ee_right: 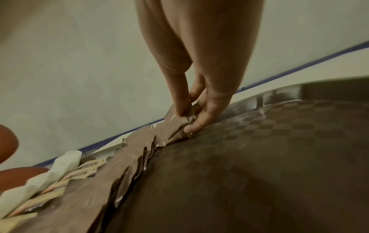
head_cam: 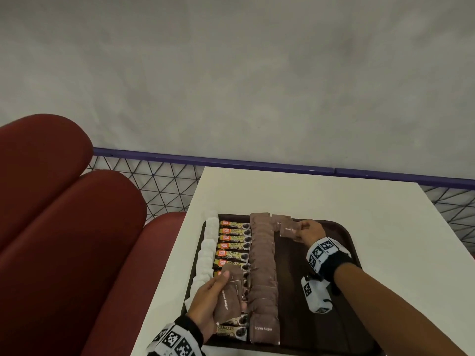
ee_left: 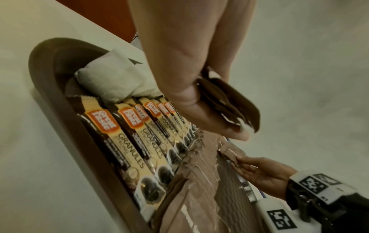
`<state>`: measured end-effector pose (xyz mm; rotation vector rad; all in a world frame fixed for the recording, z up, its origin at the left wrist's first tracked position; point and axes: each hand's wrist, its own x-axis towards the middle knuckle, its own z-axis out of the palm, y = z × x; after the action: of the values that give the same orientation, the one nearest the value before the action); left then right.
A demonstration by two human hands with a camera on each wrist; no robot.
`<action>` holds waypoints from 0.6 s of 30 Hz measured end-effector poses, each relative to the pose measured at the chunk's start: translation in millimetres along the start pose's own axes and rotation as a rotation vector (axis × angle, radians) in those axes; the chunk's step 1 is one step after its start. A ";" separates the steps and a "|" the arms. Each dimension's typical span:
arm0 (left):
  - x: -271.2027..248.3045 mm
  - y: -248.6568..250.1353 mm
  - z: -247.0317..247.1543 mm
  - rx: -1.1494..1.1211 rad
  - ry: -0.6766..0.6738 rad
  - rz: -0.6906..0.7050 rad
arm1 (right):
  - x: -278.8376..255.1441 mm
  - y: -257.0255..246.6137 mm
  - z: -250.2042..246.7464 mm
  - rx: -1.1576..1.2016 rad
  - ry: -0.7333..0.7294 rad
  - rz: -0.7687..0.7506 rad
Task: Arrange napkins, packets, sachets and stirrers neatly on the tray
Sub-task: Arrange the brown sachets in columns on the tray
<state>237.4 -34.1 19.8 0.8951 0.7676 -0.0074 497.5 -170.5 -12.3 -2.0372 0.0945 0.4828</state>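
- Left hand, nearest of all, holds a small bunch of brown sugar sachets above the near-left part of the tray; from the left wrist view two or three show, and I can't count them surer; their long axis runs away from the person
- Right hand pinches one brown sachet by its right end at the far end of the tray, lying crosswise, its left end reaching toward the brown row
- The brown tray sits on the white surface
- White napkins run along the tray's left edge in one line; too bunched to count
- Granules packets next: I count six clear of the left hand and two below it, each lying left to right, stacked in a column front to back
- Overlapping brown sugar row just right of them, one column running near to far; too many overlaps to count
- Red seat cushions stand left of the surface
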 end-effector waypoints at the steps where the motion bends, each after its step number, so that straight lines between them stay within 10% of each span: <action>1: 1.8 0.3 -0.7 -0.007 0.006 0.009 | 3.4 1.1 4.2 -0.035 0.013 -0.011; 18: 2.7 4.0 2.8 -0.019 0.006 -0.007 | -6.8 -6.2 18.9 -0.419 0.090 -0.281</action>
<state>242.3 -32.6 22.1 0.8753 0.7754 -0.0033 487.3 -152.1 -12.5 -2.4333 -0.2568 0.2463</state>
